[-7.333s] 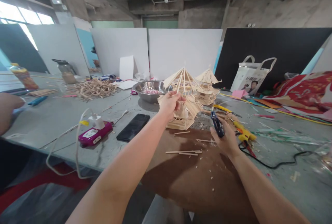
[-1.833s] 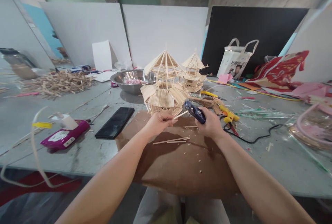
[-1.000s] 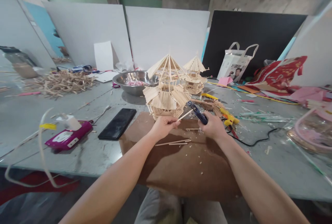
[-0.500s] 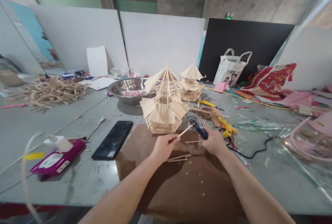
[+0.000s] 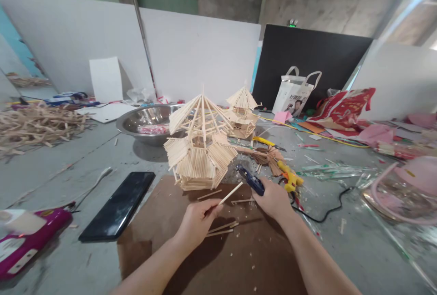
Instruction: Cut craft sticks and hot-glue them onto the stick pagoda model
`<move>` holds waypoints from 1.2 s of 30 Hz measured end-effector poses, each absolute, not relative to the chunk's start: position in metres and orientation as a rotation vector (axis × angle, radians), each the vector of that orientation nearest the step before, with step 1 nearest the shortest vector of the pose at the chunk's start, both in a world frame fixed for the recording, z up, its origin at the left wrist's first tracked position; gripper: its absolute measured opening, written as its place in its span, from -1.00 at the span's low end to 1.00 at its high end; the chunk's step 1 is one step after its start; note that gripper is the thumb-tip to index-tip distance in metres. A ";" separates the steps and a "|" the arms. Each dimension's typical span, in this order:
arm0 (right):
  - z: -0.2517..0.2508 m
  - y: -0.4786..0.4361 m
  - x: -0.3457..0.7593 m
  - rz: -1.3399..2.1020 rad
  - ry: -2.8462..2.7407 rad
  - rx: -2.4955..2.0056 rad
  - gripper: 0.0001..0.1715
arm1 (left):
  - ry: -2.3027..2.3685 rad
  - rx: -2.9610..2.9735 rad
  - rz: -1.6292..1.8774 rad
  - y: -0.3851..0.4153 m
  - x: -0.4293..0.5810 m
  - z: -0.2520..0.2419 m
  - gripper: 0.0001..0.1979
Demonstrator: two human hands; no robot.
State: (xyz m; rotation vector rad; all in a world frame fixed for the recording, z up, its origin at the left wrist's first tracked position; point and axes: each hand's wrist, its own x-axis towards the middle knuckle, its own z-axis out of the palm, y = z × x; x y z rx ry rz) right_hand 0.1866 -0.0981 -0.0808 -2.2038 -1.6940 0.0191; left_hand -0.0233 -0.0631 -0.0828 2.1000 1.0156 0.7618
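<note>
Between its thumb and fingers, my left hand (image 5: pixel 201 220) pinches a thin wooden stick (image 5: pixel 231 193) that points up and to the right. My right hand (image 5: pixel 273 198) is wrapped round dark blue cutters (image 5: pixel 250 180), whose jaws are a little above the stick's far end and apart from it. Just beyond my hands stands a pavilion model of pale sticks (image 5: pixel 198 160) at the back edge of a brown board (image 5: pixel 259 245). Several loose sticks (image 5: pixel 221 230) lie on the board beside my left hand. A smaller pavilion model (image 5: pixel 241 115) is farther back.
On the left are a black phone (image 5: pixel 118 206), a magenta power strip (image 5: pixel 41 240), a steel bowl (image 5: pixel 128 124) and a heap of sticks (image 5: pixel 41 126). To the right lie a yellow glue gun (image 5: pixel 290 177), a black cable (image 5: pixel 327 216) and clear glue sticks (image 5: pixel 336 172).
The view has shifted, so most things sit farther left. The stick in my left hand has come away from the cutters' jaws. A short stick now shows on the board by the large model.
</note>
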 end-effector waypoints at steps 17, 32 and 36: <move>-0.082 -0.100 0.206 0.182 -1.958 -1.921 -0.50 | 1.057 1.827 0.948 -0.071 -0.027 -0.076 -0.69; -0.076 -0.096 0.238 -0.215 -1.306 -2.408 -0.41 | 0.941 1.676 1.016 -0.075 -0.028 -0.078 -0.73; -0.104 -0.087 0.279 0.047 -0.992 -2.577 -0.40 | 0.903 1.688 1.010 -0.078 -0.026 -0.077 -0.74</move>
